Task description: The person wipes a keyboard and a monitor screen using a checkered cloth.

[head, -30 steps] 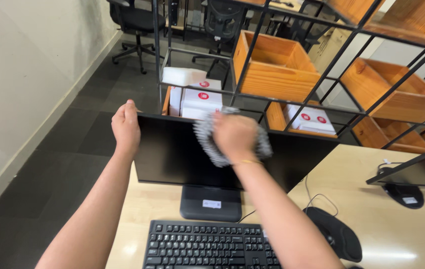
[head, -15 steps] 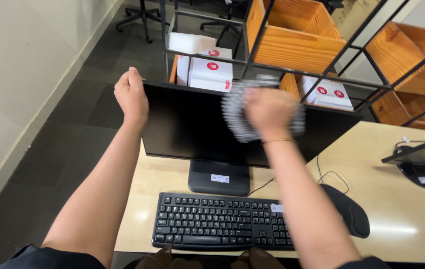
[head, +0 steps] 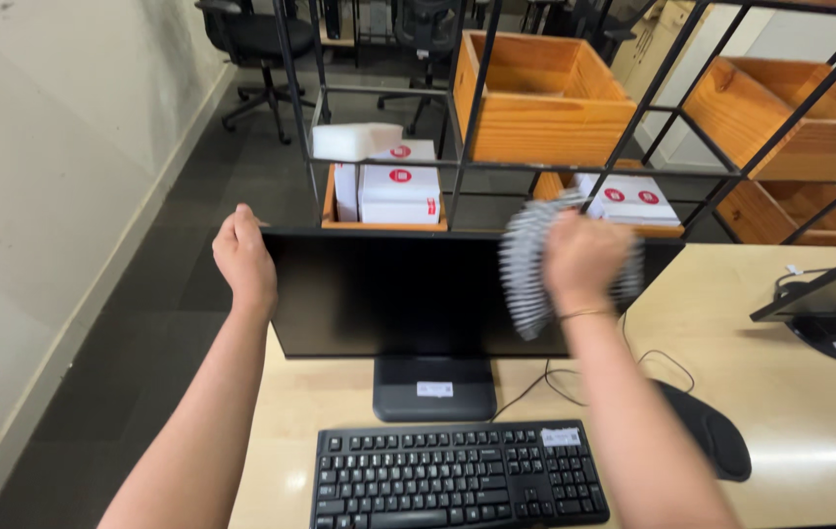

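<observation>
Head view, looking down over a pale wooden worktop (head: 790, 323). A black monitor (head: 408, 294) stands on its stand near the worktop's rear edge, its long axis running left to right, parallel to that edge, with the dark screen facing the person. The left hand (head: 244, 260) is closed around the monitor's upper left corner, thumb side up, bracing the panel. The right hand (head: 586, 257) is closed on a grey and white striped cloth (head: 525, 264), pressed against the upper right part of the screen, close to the top edge and near the right edge; the cloth is motion-blurred, so its exact outline cannot be told. The right hand is the nearer to the unwiped lower right corner; the left hand lies well apart, at the opposite end of the long axis. Open screen extends to the left and downward from the cloth. Just behind the top edge stands a black metal shelf frame (head: 467, 127) carrying wooden crates (head: 535, 108) and white boxes (head: 398, 191), which limits room beyond the monitor. In front of the stand lies a black keyboard (head: 457, 475), with a black mouse pad (head: 707, 441) to its right near the front right of the worktop; a second monitor's base (head: 834, 338) sits toward the right edge.
</observation>
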